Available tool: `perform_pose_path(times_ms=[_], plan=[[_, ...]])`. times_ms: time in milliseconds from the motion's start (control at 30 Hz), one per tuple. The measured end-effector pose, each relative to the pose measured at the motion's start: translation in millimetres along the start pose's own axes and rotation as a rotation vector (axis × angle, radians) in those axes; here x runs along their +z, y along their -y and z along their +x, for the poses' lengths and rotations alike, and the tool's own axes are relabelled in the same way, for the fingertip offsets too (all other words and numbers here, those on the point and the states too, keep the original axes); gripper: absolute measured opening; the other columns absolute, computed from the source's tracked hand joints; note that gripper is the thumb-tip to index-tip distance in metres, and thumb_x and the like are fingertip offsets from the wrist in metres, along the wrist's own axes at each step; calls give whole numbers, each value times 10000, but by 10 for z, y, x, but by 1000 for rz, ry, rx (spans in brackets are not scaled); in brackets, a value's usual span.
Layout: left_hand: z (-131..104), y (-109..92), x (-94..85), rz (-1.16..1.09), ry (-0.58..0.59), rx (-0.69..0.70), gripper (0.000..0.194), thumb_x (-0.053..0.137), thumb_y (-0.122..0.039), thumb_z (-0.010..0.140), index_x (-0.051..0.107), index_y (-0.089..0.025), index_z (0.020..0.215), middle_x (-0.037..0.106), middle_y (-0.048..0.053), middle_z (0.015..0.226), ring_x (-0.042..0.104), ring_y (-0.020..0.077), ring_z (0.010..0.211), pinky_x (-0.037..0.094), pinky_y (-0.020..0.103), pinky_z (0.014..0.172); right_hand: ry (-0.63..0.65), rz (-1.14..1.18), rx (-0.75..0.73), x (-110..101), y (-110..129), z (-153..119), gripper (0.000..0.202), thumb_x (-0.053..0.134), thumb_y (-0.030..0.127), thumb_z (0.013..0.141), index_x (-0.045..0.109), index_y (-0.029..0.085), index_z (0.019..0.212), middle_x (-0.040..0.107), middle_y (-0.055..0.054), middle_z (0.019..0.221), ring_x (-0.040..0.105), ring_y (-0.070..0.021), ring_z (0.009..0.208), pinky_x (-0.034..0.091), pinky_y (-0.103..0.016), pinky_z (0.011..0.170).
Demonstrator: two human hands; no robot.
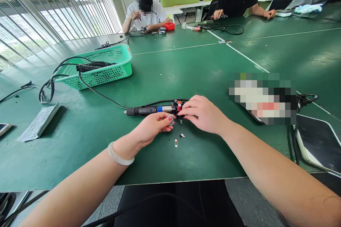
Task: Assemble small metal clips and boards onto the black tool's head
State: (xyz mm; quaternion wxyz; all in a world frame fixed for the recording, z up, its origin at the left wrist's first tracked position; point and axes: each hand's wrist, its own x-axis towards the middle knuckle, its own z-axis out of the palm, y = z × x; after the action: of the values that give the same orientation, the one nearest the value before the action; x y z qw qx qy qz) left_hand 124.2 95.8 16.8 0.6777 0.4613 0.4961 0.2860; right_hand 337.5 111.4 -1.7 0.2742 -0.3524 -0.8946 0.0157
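Observation:
My left hand (157,125) pinches a small blue-grey square part (171,120) between thumb and fingertips. Opposite it, my right hand (204,115) has its fingertips drawn together at a small red-and-black piece (179,105); what they grip is hidden. Behind both hands lies a corded black cylindrical tool (142,110) with a blue band and a silver section, apparently an electric screwdriver. Its right end meets the red-and-black piece. Just in front of the hands are a small white-and-orange part (176,143) and tiny black and white bits (182,135) on the green table (149,166).
A green mesh basket (106,74) holding black cables stands back left. A folded paper pad (39,122) lies at left. A blurred-out object (262,99) and a dark-screened device (319,142) are at right. Two people sit across the table, near a red box (169,26).

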Motion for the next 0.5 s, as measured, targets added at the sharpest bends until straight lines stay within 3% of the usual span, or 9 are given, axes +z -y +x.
perform_pose_path(times_ms=[100,233,500], plan=[[18,46,18,-34,12,-59,64,659,-152,798,637,-93,811,620,23,758,608,76,668,493,216,689,26,-88,-78,91,-3,17,200,587,159,853,736,236,960,703,-40,958,521,-208,880,415,-358,755],[34,93,18,-69,22,-89,83,623,-108,824,632,-104,906,664,45,806,672,111,738,532,272,808,29,-177,-118,149,-22,38,212,550,118,856,734,206,802,699,-35,875,512,-196,823,387,-330,689],[41,114,25,-101,-9,-68,249,534,-67,869,615,-120,1098,704,66,905,700,122,781,537,327,917,-11,-76,-13,157,-13,47,167,533,126,876,674,167,797,704,-36,818,540,-182,787,420,-324,719]])
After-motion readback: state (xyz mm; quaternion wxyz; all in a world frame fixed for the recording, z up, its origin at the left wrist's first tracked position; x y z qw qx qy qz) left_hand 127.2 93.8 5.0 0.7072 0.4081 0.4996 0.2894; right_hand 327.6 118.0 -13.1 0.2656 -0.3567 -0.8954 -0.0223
